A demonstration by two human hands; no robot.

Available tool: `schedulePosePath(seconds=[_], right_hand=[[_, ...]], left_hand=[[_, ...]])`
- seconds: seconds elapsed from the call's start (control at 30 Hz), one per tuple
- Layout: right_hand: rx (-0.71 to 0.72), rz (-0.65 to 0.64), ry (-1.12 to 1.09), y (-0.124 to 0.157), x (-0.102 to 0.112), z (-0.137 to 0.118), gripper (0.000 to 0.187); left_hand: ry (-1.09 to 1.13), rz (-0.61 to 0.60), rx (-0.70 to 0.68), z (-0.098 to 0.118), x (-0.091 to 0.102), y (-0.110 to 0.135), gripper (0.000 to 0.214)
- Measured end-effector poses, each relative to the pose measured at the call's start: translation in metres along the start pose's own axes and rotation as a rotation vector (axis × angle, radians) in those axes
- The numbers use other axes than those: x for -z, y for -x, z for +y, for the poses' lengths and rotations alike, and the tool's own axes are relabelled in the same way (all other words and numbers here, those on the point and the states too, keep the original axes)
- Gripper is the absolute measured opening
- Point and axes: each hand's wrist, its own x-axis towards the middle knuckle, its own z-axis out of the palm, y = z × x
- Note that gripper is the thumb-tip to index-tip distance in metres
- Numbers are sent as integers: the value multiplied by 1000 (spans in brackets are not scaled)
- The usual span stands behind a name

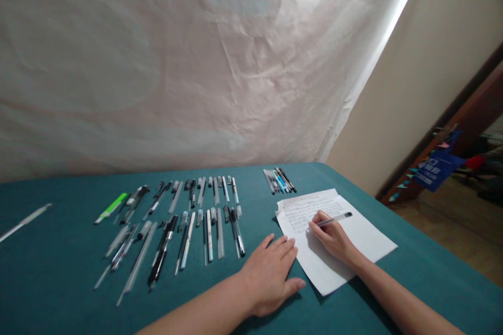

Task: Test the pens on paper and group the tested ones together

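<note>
bare forearms, no sleeves, no rings.

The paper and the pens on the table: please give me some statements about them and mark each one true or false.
1. The right hand holds a pen over the paper. True.
2. The left hand grips a pen. False: it lies flat on the green table, holding nothing.
3. The paper is blank. False: its top part bears writing.
4. A green highlighter lies at the far left of the pen rows. True.

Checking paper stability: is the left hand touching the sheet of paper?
Touching: the head view shows the left hand fingertips overlapping the paper edge.
</note>
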Motion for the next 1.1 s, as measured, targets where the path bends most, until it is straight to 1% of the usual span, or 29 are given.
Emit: schedulePosePath(seconds=[0.33,0.53,0.77,0.97,1.1], right_hand=[[-5,4,19,1,1,-1,19],[-7,-9,8,1,1,-3,19],[-14,7,-24,2,1,-3,18],[2,1,27,1,1,-4,18],[-20,22,7,1,1,-1,21]], left_hand=[[-9,8,-2,-2,-2,0,62],[-11,17,-4,0,0,1,61],[-8,39,-11,-2,-2,0,59],[-21,27,-15,-1,-3,1,60],[-21,37,-19,-2,-3,1,62]])
